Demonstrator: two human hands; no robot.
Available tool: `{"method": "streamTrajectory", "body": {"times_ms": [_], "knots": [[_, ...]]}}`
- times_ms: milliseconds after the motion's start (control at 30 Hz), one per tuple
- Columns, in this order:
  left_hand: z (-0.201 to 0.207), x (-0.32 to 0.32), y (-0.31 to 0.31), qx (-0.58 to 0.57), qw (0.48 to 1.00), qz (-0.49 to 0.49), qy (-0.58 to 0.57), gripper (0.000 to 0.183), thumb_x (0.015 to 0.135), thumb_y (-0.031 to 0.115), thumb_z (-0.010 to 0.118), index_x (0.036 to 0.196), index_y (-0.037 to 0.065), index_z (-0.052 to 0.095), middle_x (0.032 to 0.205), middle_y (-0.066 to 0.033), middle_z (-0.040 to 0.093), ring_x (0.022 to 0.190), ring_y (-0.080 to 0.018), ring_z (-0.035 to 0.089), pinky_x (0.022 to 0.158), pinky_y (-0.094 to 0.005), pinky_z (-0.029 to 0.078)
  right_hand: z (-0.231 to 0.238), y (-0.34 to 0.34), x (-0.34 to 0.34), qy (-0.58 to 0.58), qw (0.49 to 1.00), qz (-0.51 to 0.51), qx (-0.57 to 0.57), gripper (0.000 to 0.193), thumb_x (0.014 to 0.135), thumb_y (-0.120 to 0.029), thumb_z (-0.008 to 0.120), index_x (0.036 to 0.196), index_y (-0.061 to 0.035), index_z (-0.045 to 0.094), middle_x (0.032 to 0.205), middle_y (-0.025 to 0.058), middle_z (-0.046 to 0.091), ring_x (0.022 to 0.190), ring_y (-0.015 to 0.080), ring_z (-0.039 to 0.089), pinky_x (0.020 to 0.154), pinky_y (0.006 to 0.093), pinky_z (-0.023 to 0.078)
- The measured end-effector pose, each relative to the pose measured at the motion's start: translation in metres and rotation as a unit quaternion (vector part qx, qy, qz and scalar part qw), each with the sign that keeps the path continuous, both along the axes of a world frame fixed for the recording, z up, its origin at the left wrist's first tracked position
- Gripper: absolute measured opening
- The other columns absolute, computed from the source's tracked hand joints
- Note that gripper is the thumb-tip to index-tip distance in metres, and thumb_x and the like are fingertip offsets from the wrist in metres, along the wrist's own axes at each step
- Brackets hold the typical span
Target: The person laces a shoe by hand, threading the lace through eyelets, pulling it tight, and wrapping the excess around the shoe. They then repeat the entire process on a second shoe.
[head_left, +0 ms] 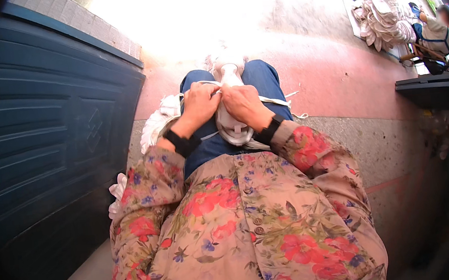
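A white shoe [232, 128] lies along my lap between my thighs, heel end toward my body. My left hand [200, 104] is closed at its left edge, fingertips pinching a white shoelace [209, 82]. From the right, my right hand [245, 104] bends over the shoe's upper part, its fingers closed close to the left fingertips; what they pinch is hidden under them. Loose white lace ends [278, 101] trail across my right thigh. Both wrists wear black bands.
A dark blue panelled door [52, 114] stands close on my left. White shoes [161, 120] are bunched beside my left leg. At far right, a heap of white shoes [381, 17] lies near a seated person [437, 33]. The doorway ahead is glaringly bright.
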State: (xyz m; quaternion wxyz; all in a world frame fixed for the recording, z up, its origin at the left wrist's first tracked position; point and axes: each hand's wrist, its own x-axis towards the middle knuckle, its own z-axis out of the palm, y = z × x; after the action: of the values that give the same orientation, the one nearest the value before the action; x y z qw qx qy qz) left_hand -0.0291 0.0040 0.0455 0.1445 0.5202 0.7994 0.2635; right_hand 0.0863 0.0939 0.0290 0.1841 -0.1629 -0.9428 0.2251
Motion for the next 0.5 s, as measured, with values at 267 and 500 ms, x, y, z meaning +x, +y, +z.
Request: {"method": "streamTrajectory", "body": {"times_ms": [267, 500], "knots": [[0.031, 0.04, -0.005, 0.16, 0.959, -0.234, 0.032, 0.011, 0.075, 0.011, 0.059, 0.084, 0.005, 0.059, 0.08, -0.0078, 0.06, 0.081, -0.0277, 0.055, 0.075, -0.0372, 0.041, 0.043, 0.001, 0.11, -0.024, 0.92, -0.016, -0.391, 0.018, 0.085, -0.019, 0.047, 0.084, -0.0016, 0.053, 0.07, 0.0175, 0.056, 0.064, 0.0282, 0.056, 0.058, 0.0368, 0.042], [0.082, 0.098, 0.025, 0.191, 0.912, -0.272, -0.239, 0.008, 0.08, 0.003, 0.051, 0.086, 0.001, 0.056, 0.068, -0.0129, 0.055, 0.057, -0.0224, 0.053, 0.055, -0.0295, 0.043, 0.035, 0.027, 0.091, 0.213, 0.671, -0.145, -0.695, 0.018, 0.089, -0.019, 0.045, 0.092, -0.0032, 0.054, 0.072, -0.0007, 0.052, 0.06, 0.0062, 0.049, 0.05, 0.0195, 0.038]]}}
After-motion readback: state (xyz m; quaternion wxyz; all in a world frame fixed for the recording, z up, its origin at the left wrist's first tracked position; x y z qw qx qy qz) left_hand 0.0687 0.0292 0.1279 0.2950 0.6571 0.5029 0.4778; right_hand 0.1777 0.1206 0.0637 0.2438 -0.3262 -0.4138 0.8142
